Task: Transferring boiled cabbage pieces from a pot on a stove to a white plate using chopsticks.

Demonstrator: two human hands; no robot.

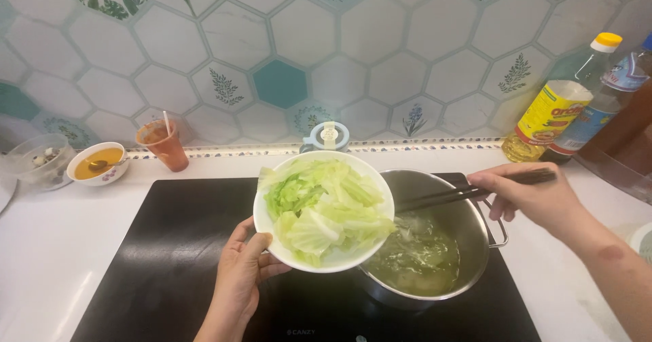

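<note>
At mid-frame the left hand (241, 274) grips the rim of a white bowl (272, 240), tilted over the steel pot (468, 226). Its cabbage leaves (322, 209) look light, limp, probably slippery. The right hand (536, 199) pinches dark chopsticks (441, 196) reaching toward them.

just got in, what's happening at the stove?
A person's left hand holds a white bowl of cut cabbage, tilted over a steel pot on the black cooktop. The right hand holds dark chopsticks, tips at the cabbage by the bowl's rim. The pot holds bubbling liquid with some greens already in it.
</note>
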